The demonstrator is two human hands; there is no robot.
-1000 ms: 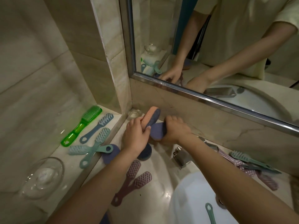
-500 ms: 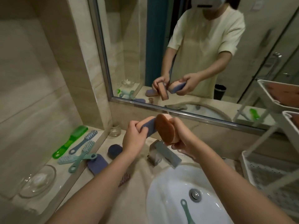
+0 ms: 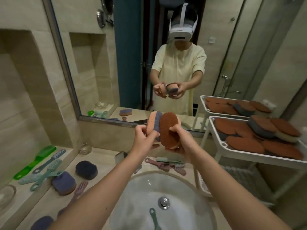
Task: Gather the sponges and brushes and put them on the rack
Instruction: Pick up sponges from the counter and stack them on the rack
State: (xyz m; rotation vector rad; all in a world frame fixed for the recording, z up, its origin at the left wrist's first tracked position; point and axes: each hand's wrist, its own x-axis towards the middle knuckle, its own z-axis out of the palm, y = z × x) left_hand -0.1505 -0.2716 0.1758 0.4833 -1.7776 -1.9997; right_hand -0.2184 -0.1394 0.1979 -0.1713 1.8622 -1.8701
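Observation:
My left hand (image 3: 144, 138) grips an orange and purple sponge (image 3: 153, 124) held upright above the basin. My right hand (image 3: 179, 141) holds a second oval sponge (image 3: 169, 129), its brown side facing me, pressed against the first. To the right stands a white rack (image 3: 221, 141) whose top tray is filled with several brown and grey sponges (image 3: 259, 135). On the counter at left lie a dark sponge (image 3: 86, 169), a purple sponge (image 3: 64, 183), another purple sponge (image 3: 42, 223) and a pink brush (image 3: 79, 190). Green and teal brushes (image 3: 44, 166) lie on the side ledge.
A white basin (image 3: 191, 203) sits below my arms with a teal brush (image 3: 154, 218) in it. Pink and teal brushes (image 3: 166, 164) lie behind the basin near the tap (image 3: 121, 157). A glass dish (image 3: 6, 195) and a glass cup (image 3: 85, 147) stand at left. The mirror (image 3: 132, 55) rises ahead.
Both hands lifted the two sponges off the counter and carried them up and to the right. My view rose and turned right, bringing the rack into sight.

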